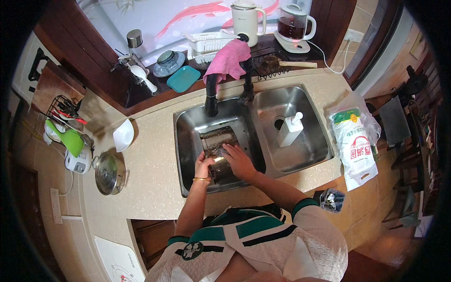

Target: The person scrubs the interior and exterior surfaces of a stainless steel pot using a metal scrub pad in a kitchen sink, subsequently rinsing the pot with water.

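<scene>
A shiny metal pot-like vessel (218, 137) lies tilted in the left basin of a stainless steel double sink (178, 155). My left hand (203, 166), with a bangle at its wrist, grips the vessel's near left side. Spread over the vessel's wet surface are the fingers of my right hand (239, 160); whether they hold a scrubber is unclear. Above the basin, a black faucet (211, 105) has a pink cloth (230, 58) draped over it. A white pump bottle (290, 131) is in the right basin.
Left on the counter (151, 176) are a white bowl (124, 135) and a lidded steel pot (110, 173). A printed plastic bag (354, 148) lies at the right. Behind the sink are a teal tray (183, 79), a white rack (211, 41), a glass kettle (292, 26) and a wooden-handled brush (297, 64).
</scene>
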A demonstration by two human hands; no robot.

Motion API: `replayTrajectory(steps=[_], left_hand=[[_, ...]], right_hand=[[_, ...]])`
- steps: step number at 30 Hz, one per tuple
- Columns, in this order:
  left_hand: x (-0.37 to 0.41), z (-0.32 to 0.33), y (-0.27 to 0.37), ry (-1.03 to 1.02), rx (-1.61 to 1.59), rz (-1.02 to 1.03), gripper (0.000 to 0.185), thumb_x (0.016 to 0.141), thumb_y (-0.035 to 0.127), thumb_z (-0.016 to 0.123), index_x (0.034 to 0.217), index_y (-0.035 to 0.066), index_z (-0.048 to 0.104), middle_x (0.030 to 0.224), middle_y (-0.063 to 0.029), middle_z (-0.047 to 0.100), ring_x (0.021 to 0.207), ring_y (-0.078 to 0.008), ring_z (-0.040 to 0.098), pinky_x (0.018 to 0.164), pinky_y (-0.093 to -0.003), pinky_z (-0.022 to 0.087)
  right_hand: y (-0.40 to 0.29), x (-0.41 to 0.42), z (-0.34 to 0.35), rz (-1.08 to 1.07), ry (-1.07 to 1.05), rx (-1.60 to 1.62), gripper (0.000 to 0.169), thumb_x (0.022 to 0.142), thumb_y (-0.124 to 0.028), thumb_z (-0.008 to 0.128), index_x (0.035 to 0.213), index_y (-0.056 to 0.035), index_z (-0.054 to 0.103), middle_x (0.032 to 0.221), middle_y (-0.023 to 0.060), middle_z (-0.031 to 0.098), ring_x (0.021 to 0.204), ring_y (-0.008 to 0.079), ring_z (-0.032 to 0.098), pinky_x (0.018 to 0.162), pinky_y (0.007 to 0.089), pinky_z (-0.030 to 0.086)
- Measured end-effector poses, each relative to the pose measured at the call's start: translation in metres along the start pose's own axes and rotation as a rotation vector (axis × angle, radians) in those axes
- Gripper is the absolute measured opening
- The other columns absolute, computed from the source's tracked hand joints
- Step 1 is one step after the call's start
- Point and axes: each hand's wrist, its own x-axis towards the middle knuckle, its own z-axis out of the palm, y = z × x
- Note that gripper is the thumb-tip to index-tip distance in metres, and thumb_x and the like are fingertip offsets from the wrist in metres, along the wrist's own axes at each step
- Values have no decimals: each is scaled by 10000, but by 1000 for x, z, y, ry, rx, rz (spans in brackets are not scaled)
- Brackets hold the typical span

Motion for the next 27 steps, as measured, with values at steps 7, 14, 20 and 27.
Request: replayTrajectory(steps=[7,14,20,27], left_hand=[[-3,-16,-12,36,-28,56,439,699,82,584,1134,40,615,879,-17,645,649,-106,542,527,-210,394],[-2,-21,-45,145,-171,63,493,713,108,612,1198,39,558,783,10,614,473,-78,462,423,-226,373],[-30,-3,-59,235,-386,125,404,700,64,627,1099,110,589,795,36,616,515,-65,480,439,-190,359],[-39,17,-80,273,-548,281,421,709,-13,588,1113,102,571,893,6,637,716,-95,583,618,-214,475]], right_hand=[[-13,31,-2,43,-156,-58,367,806,-21,516,1166,-1,586,1400,182,458,1328,325,414,1116,459,300],[18,54,-19,-84,34,-86,370,796,-41,543,1159,-17,609,1398,169,473,1344,315,397,1119,491,270],[-7,23,-50,-368,-194,-55,375,811,-37,536,1179,-38,614,1402,161,474,1335,333,400,1112,494,271],[-3,21,-59,-380,-250,-87,433,820,-7,510,1231,-104,607,1459,123,422,1388,299,336,1134,535,202]])
